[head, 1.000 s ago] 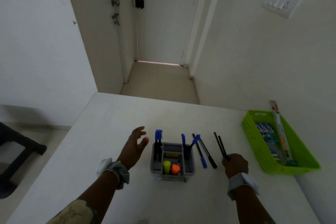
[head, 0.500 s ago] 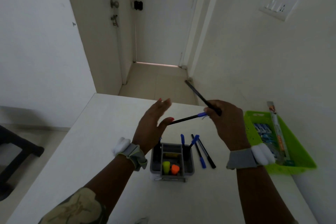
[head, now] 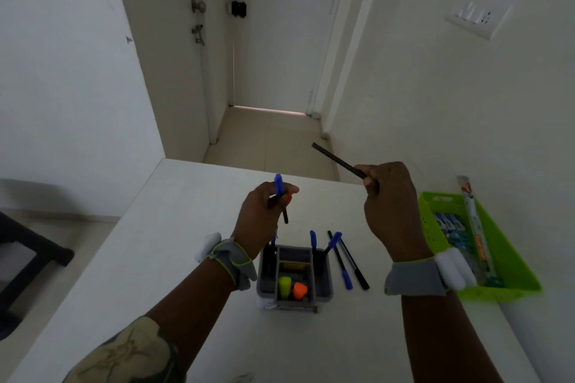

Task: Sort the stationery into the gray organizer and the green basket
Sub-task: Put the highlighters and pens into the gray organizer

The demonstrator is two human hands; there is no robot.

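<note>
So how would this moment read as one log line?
left hand: holds blue-capped pen | right hand: holds black pen | gray organizer: below

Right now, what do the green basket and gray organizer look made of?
Green basket: looks like moulded plastic, bright lime, slightly glossy; the side wall is a perforated lattice with a cut-out handle. Gray organizer: probably matte plastic too, with thin moulded dividers forming compartments; in this dim light the finish is hard to judge.
</note>
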